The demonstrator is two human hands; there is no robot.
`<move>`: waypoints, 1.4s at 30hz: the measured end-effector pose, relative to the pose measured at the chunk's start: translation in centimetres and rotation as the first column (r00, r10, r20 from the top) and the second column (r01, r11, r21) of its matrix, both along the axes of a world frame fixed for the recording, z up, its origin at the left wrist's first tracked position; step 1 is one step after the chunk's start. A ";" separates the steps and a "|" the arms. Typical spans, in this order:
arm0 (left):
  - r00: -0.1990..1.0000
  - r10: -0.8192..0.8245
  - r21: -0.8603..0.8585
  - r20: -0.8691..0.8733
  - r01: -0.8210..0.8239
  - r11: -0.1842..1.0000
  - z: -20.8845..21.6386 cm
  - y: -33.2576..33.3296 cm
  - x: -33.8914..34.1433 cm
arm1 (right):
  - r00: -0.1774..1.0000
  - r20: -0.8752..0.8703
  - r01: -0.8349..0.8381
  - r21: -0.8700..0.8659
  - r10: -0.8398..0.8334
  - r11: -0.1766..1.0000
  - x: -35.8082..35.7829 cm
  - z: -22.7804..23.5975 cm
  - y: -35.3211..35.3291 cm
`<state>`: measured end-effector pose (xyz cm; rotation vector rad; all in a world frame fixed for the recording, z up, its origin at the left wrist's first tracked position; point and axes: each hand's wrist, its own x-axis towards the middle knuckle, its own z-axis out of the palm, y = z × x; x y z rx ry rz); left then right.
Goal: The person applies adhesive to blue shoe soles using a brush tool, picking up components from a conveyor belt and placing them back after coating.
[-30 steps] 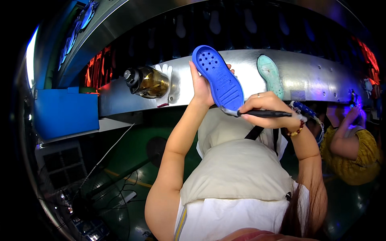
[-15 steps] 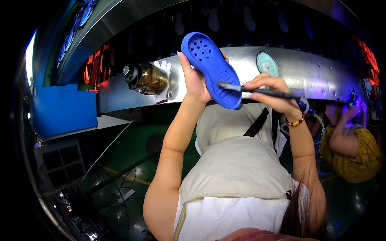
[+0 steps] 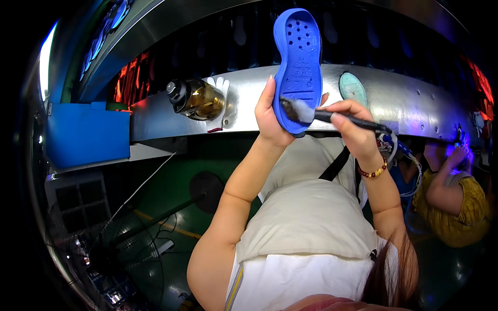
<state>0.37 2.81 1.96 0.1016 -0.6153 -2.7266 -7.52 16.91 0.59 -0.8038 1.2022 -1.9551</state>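
Note:
A blue shoe sole [image 3: 301, 65] with a cluster of small holes near its far end stands nearly upright in front of me. My left hand [image 3: 274, 116] grips its near end, thumb along the left edge and fingertips showing past the right edge. In my right hand [image 3: 355, 129] is a brush [image 3: 307, 111] with a black handle. Its bristles, pale on one side and dark on the other, lie against the inner face near the sole's lower end. A pale tube or cord hangs by the handle's rear end.
A metal bench [image 3: 249, 98] runs across. On it are a dark-lidded bottle [image 3: 202, 101] of amber liquid, a white glove [image 3: 223, 96] and a pale green oval piece [image 3: 353, 89]. Behind lies a dark belt with soles [image 3: 239, 31]. A blue box [image 3: 88, 132] stands left; a co-worker [image 3: 451, 207] sits right.
The sole and my left hand have shifted right, and the sole has turned more upright and farther up the view. The brush stays near its lower end, bristles now more broadly visible.

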 end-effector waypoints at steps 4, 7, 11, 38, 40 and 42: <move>0.997 0.024 -0.029 0.079 -0.022 0.999 -0.7 -1.0 -0.3 | 0.984 -0.153 -0.092 0.032 0.096 0.995 -0.2 1.6 0.7; 0.999 0.029 -0.028 0.029 -0.028 0.999 -0.2 -0.9 -0.7 | 0.947 -0.320 0.047 0.096 -0.014 0.994 -0.8 1.3 0.0; 1.000 -0.031 0.000 0.002 0.031 1.000 -0.7 -1.4 -0.6 | 0.890 -0.427 -0.187 -0.022 0.160 0.982 -1.2 2.9 0.2; 0.747 -0.352 -0.108 0.564 0.489 0.865 0.2 -3.1 0.2 | 0.556 -0.689 -0.427 0.244 0.465 0.871 -4.4 4.7 1.1; 0.715 -0.367 -0.111 0.595 0.525 0.844 0.8 -2.6 0.0 | 0.548 -0.719 -0.377 0.245 0.428 0.893 -4.6 3.9 1.2; 0.685 -0.382 -0.156 0.620 0.585 0.796 0.2 -3.1 -0.1 | 0.482 -0.708 -0.408 0.340 0.516 0.847 -4.5 3.7 1.4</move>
